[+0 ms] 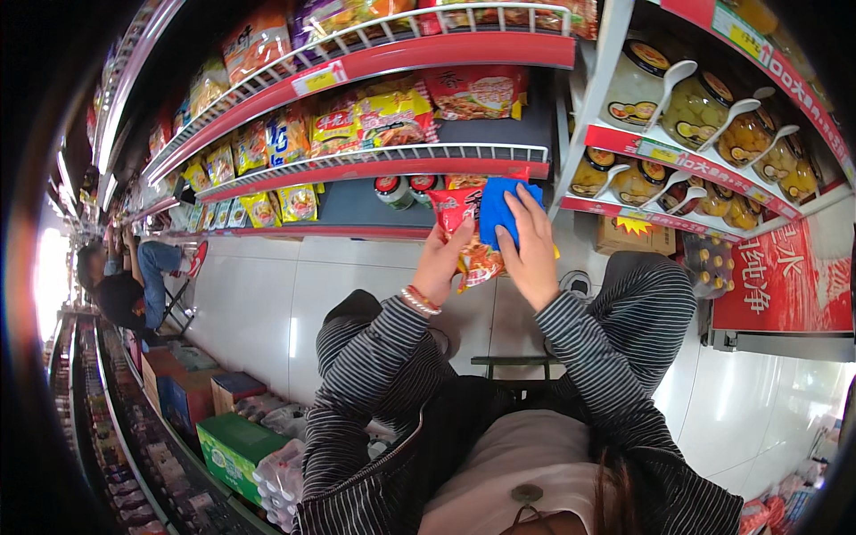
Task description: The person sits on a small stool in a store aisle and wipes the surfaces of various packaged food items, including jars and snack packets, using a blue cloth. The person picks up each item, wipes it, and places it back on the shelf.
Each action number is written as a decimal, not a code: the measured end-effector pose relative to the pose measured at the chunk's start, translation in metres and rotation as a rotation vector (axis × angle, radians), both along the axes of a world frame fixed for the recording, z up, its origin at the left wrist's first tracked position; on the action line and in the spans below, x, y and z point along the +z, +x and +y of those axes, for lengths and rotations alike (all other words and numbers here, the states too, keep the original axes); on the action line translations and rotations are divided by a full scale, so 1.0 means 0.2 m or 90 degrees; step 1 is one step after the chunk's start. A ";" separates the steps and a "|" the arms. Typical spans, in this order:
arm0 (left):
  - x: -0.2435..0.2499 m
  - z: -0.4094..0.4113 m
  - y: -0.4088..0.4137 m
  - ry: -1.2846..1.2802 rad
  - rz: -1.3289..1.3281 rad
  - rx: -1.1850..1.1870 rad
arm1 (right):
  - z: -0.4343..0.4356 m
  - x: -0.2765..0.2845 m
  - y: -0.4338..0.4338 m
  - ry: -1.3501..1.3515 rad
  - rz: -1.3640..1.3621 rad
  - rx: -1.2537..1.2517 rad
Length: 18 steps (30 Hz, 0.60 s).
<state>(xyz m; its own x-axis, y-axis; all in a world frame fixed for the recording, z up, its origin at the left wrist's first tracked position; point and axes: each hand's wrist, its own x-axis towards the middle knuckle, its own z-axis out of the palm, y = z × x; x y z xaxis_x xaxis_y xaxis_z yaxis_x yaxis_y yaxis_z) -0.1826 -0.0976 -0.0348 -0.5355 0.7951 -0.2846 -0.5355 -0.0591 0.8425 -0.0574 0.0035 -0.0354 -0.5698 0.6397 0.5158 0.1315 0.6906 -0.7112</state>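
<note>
My left hand (441, 264) grips a red and yellow food packet (481, 257) by its left side, with the thumb across its front. Against the same packet, my right hand (528, 244) presses a blue cloth (498, 204), which covers the packet's upper right part. Both hands are in front of the bottom shelf (348, 207), above the tiled floor. Behind the packet, part of another red packet (466, 181) shows. Two jars with red lids (393, 190) stand on that shelf just left of the held packet.
Packaged food (394, 114) fills wire-fronted shelves ahead. At right, a rack holds fruit jars (638, 83) with white spoons. A cardboard box (635, 234) and bottles (707, 267) are on the floor. Behind left are a green carton (239, 455) and wrapped bottles (279, 478). Another person (127, 287) sits far left.
</note>
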 end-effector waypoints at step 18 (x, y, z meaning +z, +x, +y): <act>-0.01 -0.06 0.02 -0.030 0.036 0.044 | -0.23 0.01 -0.15 0.013 -0.071 0.176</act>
<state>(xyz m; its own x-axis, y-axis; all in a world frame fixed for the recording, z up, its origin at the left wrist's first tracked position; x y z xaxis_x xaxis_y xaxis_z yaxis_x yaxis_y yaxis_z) -0.1778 -0.1102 -0.0374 -0.6053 0.7418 -0.2885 -0.4832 -0.0545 0.8738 -0.0876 -0.0425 -0.0325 -0.7749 0.4431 0.4508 0.0136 0.7247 -0.6889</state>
